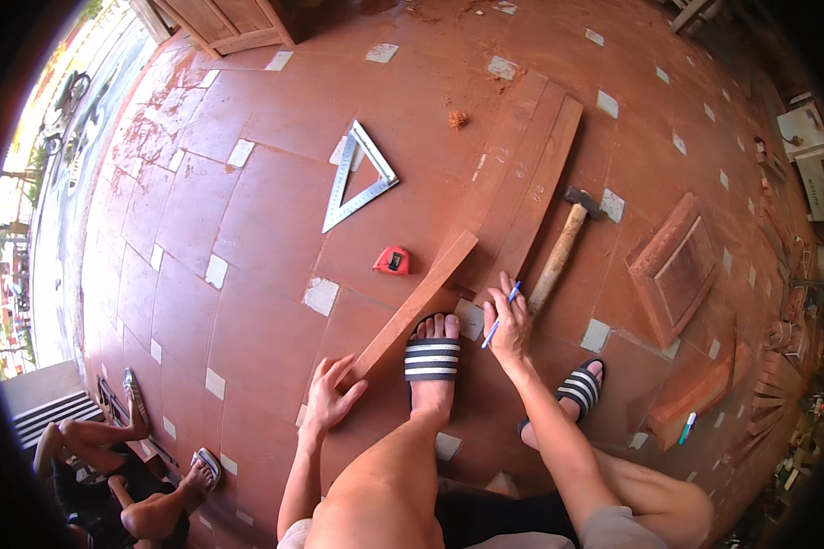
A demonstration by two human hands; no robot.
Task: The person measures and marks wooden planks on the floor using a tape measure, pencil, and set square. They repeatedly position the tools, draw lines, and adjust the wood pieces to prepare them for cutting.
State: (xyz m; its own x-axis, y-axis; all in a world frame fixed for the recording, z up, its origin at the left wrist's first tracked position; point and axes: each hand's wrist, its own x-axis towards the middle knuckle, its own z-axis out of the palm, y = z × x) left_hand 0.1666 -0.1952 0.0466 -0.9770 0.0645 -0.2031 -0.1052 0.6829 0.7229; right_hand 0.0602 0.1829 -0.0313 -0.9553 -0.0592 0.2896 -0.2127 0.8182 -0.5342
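Note:
My left hand [331, 393] rests on the near end of a narrow reddish wooden strip [418, 302] that lies slanted on the tiled floor. My foot in a black-and-white striped sandal [431, 359] presses on the strip beside it. My right hand [509, 322] holds a blue pen [502, 314] just right of the strip, close to the near end of two wider boards [522, 178]. A wooden-handled hammer [561, 247] lies right of that hand.
A metal triangular square [355, 178] and a small red tape measure [392, 262] lie on the floor ahead. A framed wooden panel [676, 270], wood offcuts and a blue-green pen [687, 427] sit at right. Another person's legs [124, 467] are at lower left.

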